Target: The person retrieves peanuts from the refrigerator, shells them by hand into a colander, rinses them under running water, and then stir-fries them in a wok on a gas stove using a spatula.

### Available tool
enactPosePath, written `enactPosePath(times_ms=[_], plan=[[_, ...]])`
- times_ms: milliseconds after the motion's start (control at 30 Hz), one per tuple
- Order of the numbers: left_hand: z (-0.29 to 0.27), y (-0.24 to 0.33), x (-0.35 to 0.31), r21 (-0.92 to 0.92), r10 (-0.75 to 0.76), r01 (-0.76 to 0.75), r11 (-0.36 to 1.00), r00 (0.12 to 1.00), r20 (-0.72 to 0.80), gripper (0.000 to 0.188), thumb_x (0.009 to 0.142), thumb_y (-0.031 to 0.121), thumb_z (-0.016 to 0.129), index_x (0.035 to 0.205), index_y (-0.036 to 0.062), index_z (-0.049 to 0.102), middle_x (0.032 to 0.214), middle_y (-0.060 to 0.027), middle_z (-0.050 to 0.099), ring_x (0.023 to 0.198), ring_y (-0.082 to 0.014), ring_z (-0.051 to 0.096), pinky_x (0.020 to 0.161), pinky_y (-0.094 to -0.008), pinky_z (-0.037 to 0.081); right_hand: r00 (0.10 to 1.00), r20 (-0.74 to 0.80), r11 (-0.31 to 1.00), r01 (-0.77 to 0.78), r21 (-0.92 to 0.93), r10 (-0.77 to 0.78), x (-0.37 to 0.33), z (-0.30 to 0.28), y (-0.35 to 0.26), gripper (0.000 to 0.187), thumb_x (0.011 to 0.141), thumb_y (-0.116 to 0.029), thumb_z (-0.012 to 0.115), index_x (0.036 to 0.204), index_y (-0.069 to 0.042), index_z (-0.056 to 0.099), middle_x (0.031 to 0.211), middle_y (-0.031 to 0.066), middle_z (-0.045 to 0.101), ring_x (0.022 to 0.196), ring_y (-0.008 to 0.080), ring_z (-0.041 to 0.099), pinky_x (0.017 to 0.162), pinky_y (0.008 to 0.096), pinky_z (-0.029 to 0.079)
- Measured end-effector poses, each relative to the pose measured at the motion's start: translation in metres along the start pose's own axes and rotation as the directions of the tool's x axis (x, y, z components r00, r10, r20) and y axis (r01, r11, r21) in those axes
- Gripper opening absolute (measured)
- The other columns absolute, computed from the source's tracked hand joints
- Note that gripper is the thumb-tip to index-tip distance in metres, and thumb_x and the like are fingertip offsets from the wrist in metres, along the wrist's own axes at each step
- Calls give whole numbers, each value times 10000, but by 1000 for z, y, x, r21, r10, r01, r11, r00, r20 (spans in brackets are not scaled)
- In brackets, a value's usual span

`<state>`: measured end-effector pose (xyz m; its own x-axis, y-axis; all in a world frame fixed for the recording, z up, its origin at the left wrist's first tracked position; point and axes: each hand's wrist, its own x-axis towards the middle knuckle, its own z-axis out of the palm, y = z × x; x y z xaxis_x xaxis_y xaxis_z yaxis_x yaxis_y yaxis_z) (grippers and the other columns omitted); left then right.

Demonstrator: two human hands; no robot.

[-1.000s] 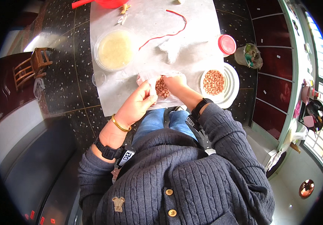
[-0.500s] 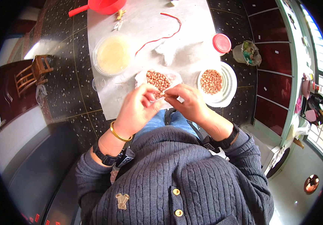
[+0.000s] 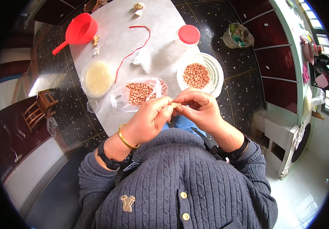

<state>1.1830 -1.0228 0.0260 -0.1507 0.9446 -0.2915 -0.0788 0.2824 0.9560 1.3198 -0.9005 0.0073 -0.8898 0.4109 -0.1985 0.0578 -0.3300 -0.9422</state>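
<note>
My left hand (image 3: 149,117) and my right hand (image 3: 203,111) meet in front of my chest at the table's near edge. Between their fingertips they pinch a small pale tan piece (image 3: 176,105), too covered by fingers to name. Just beyond my left hand lies a clear plastic bag (image 3: 123,102) holding red-skinned peanuts (image 3: 139,92). To the right, past my right hand, a white slotted basket (image 3: 216,76) holds more peanuts (image 3: 196,75).
On the table (image 3: 107,42) stand a round tub with pale contents (image 3: 97,78), a red ladle-like dipper (image 3: 81,29), a red-lidded jar (image 3: 189,35), crumpled clear plastic (image 3: 143,61) and a red strip (image 3: 149,36). A lined waste bin (image 3: 238,36) stands on the floor at right.
The view has shifted, so the table things sit differently in it. My hands have drawn back from over the peanuts toward me, fingertips together, and the pale piece now shows between them.
</note>
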Motion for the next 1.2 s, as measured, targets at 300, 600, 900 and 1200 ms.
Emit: enactPosePath(times_ms=[300,600,900,1200], plan=[[46,7,43,131,80,-85,988,996,43,200,861,157,451,796,-29,483,651,-158,498,573,-229,470,555,-339,402,973,80,834,227,-503,-216,-15,-57,-26,138,717,18,684,839,6,620,775,88,625,689,165,631,607,264,506],[79,6,75,285,12,-12,958,1000,2,149,796,83,415,743,-47,467,647,-242,502,584,-357,506,548,-400,402,964,101,733,254,-631,-248,-25,-94,-27,141,685,7,693,798,-22,613,739,96,615,671,226,629,586,282,495],[103,-2,87,90,-52,60,994,995,-80,162,808,72,406,809,-42,521,659,-185,532,597,-220,513,577,-347,417,948,80,746,293,-598,-308,-28,-113,-20,106,723,-14,668,814,-20,614,720,105,607,647,242,613,576,303,483],[108,11,92,-75,-205,208,975,978,41,176,849,108,401,840,3,542,718,-52,559,628,-106,485,571,-267,405,956,62,929,-292,229,286,-26,-137,-21,107,805,-48,651,880,24,623,797,74,655,685,102,614,620,206,493]])
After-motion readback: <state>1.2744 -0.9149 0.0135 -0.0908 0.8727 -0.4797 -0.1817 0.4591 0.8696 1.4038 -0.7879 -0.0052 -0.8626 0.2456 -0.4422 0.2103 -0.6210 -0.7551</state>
